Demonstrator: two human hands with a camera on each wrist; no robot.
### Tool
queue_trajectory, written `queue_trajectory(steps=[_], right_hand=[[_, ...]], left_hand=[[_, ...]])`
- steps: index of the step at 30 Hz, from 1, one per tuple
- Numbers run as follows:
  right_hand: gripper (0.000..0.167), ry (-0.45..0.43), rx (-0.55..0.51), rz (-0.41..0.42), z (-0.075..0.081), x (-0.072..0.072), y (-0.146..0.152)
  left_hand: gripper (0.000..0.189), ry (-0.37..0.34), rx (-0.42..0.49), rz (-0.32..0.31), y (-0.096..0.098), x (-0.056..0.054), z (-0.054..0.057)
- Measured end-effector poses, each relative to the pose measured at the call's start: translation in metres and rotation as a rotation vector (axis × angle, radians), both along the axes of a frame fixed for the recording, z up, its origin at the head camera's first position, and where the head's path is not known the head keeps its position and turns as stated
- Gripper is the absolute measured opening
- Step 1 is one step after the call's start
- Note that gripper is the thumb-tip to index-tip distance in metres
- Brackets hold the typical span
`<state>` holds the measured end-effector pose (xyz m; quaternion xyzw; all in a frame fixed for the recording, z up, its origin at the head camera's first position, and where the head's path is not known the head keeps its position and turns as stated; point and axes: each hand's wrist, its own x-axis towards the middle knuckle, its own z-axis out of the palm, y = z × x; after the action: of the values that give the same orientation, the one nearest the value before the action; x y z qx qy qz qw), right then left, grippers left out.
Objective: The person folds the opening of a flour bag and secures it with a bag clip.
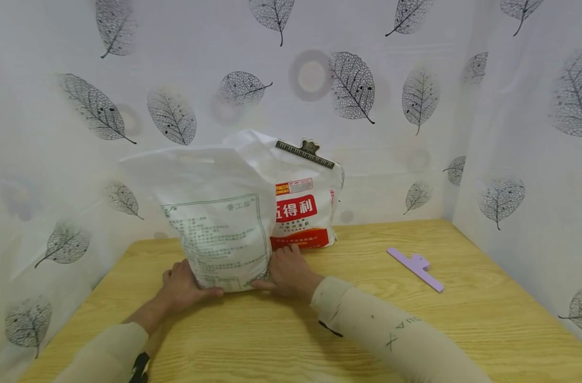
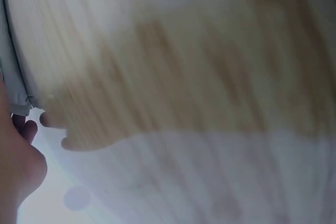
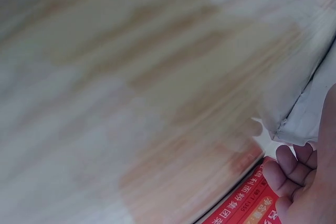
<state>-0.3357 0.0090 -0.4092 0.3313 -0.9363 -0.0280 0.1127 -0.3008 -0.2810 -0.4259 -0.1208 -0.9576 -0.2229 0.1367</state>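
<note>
A full white bag (image 1: 219,223) with green print and a cut-out handle stands upright on the table. My left hand (image 1: 180,287) grips its lower left corner, the thumb laid along the front bottom edge and the fingers at the side. At the opposite lower corner, my right hand (image 1: 288,271) holds the bag in the same way. The wrist views show curled fingers of the left hand (image 2: 26,161) and right hand (image 3: 294,182) by the bag's bottom corners. Just behind stands a white and red flour bag (image 1: 297,210), partly hidden, its folded top held by a dark metal clip (image 1: 305,153).
A purple bag clip (image 1: 415,269) lies on the wooden table (image 1: 367,319) to the right. White curtains (image 1: 200,48) with a leaf pattern hang behind the table and along both sides.
</note>
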Motion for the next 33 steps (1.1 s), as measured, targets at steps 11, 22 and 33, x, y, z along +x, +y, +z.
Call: queue_trajectory(steps=[11, 22, 33], right_hand=[[0.086, -0.021, 0.003, -0.012, 0.0, 0.0, 0.007], [0.086, -0.034, -0.018, -0.007, 0.002, 0.001, 0.012], [0.084, -0.002, -0.006, -0.008, -0.001, 0.0, 0.018]], left_hand=[[0.083, -0.011, -0.032, 0.005, 0.007, 0.002, 0.003], [0.086, -0.024, -0.034, -0.005, 0.01, 0.002, 0.003], [0.085, -0.008, -0.04, -0.017, 0.016, 0.003, 0.002]])
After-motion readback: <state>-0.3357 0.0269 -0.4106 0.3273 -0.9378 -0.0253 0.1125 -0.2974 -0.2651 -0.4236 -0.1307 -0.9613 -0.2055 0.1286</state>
